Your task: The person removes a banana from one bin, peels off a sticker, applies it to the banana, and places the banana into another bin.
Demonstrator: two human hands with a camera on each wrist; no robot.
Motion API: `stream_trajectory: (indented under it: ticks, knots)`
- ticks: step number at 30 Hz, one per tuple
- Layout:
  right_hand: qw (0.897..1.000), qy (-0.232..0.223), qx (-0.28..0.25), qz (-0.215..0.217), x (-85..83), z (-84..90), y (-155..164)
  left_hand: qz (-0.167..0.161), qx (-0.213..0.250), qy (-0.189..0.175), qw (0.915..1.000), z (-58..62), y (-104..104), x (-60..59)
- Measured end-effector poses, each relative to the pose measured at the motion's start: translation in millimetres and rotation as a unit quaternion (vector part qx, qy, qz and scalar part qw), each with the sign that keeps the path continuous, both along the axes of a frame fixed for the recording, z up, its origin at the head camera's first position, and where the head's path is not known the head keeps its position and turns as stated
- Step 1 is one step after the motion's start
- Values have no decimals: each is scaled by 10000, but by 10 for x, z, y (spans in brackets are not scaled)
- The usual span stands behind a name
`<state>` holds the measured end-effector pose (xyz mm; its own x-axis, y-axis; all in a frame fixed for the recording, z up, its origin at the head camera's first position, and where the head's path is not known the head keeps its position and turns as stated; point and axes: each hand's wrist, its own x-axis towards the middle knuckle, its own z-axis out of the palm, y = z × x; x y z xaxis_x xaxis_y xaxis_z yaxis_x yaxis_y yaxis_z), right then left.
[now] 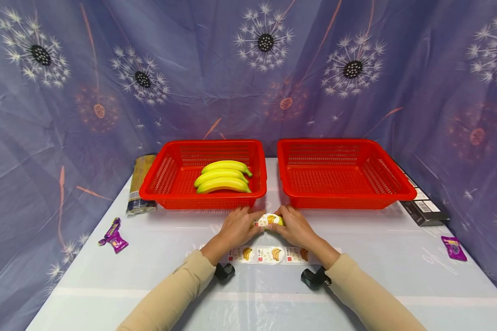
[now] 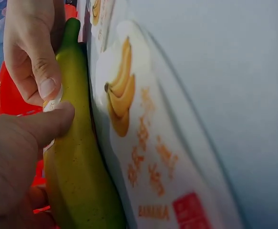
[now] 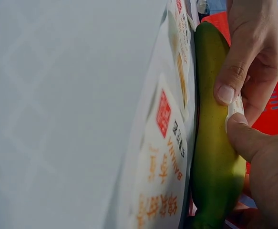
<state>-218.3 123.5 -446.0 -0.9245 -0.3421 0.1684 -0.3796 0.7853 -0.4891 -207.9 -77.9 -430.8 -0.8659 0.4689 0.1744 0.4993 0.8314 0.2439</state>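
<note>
A pale tabletop (image 1: 397, 257) fills the lower half of the head view, with a purple dandelion-print cloth (image 1: 66, 92) hung behind and around it. Two red baskets stand side by side across the middle of the frame: the left basket (image 1: 161, 177) holds three yellow bananas (image 1: 222, 177), the right basket (image 1: 397, 181) sits just beside it with its mesh floor bare. A brown packet (image 1: 140, 184) lies against the left basket's outer side, and a dark box (image 1: 423, 207) lies at the right basket's outer corner. Small purple wrappers rest at the lower left (image 1: 114, 236) and at the far right (image 1: 453, 248).

Just below the gap between the baskets, at the centre of the frame, the left hand (image 1: 236, 228) and the right hand (image 1: 295, 227) meet on a greenish banana (image 1: 271, 220) lying on the tabletop. Both hands are clamped on it: the wrist views show thumbs and fingers of each pinching a small white sticker (image 2: 53, 102) against the banana's skin. Directly below the hands lies a sheet of banana labels (image 1: 269, 254), its edge touching the fruit in the wrist views.
</note>
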Motion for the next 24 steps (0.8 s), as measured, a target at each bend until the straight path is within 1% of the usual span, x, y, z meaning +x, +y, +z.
stream_trajectory:
  ticks: [2,5,8,11,19,24]
  knots:
    - [10000,-34,-5,-22,6,7,-1,-9,-110,62,9999,1,6,-1]
    - [10000,34,-17,10,3,10,-4,-20,-266,129,9996,2,14,-1]
    - [9999,87,-44,35,-1,6,-6,-36,-319,151,9994,-4,16,0]
    - [9999,83,-40,43,-7,-4,-5,-17,-282,143,9995,-11,10,0]
    - [9999,84,-49,73,-18,12,3,9,39,118,9999,-12,-15,-11]
    - [9999,113,-63,112,-17,-2,8,97,122,-176,9997,26,-24,0]
